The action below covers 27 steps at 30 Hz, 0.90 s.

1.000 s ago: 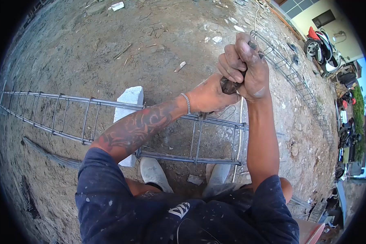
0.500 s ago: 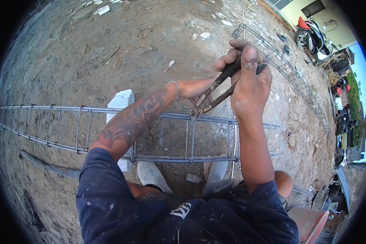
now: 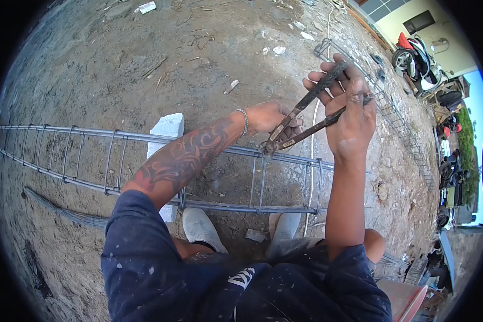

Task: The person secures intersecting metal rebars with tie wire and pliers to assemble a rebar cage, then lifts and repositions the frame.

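Note:
My right hand (image 3: 350, 115) holds a pair of pincers (image 3: 309, 103) by the dark handles, which are spread wide. The thumb hooks over one handle and the fingers lie along the other. The jaws rest at a joint on the upper bar of a rebar cage (image 3: 228, 149). My left hand (image 3: 273, 117), a bracelet on its wrist, is just beyond the jaws. Its fingers are curled together, partly behind the pincers' handle; anything pinched in them is hidden. Below the hands, the cage lies across in front of my shoes (image 3: 200, 228).
A white block (image 3: 166, 129) props the cage. A bundle of thin rods (image 3: 64, 213) lies at the left. Another rebar cage (image 3: 400, 121) stretches along the right, near parked motorbikes (image 3: 418, 59). A bucket (image 3: 402, 295) stands at lower right. Rubble dots the dirt ground.
The pincers' handles have spread apart as my right fingers opened out. Both hands appear slightly further right in view. My left hand now shows more clearly beside the jaws.

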Available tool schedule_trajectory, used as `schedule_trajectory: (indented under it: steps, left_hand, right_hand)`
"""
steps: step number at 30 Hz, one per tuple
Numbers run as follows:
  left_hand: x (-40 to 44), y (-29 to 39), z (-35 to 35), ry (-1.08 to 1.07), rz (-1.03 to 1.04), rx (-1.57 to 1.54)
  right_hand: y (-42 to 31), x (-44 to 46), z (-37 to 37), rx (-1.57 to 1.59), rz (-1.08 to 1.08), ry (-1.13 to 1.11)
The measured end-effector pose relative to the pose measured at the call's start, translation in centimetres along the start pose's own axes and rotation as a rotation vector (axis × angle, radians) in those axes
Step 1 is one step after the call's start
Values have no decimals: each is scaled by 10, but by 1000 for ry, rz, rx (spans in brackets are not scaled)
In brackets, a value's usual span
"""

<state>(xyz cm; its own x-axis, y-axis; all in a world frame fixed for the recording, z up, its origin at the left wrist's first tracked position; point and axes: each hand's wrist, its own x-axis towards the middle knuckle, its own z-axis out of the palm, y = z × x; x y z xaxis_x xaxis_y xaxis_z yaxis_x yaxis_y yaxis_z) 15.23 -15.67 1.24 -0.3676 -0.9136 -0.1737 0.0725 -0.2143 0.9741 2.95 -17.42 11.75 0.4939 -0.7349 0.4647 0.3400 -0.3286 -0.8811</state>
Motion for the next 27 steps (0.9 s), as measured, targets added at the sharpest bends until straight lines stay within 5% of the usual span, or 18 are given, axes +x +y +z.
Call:
schedule_trajectory:
  steps: [9,15,17,23,25,26,27]
  left_hand:
    - [10,1,0,-9,10,44]
    - [8,3,1,40,11,120]
    - [7,9,-3,64,18,147]
    - [-52,103,-8,123,-223,1050]
    - [-44,91,-11,-52,117,874]
    - [-28,59,-10,23,316,795]
    - [-18,42,-4,28,320,796]
  right_hand:
    - [12,-2,-21,19,-160,41]
    - [11,5,-21,283,-11,168]
    - [14,14,-24,270,85,49]
    - [29,40,-34,520,190,-211]
    - [29,44,-20,544,229,-412]
    - [28,44,-11,501,254,-477]
    - [25,43,-6,499,258,-573]
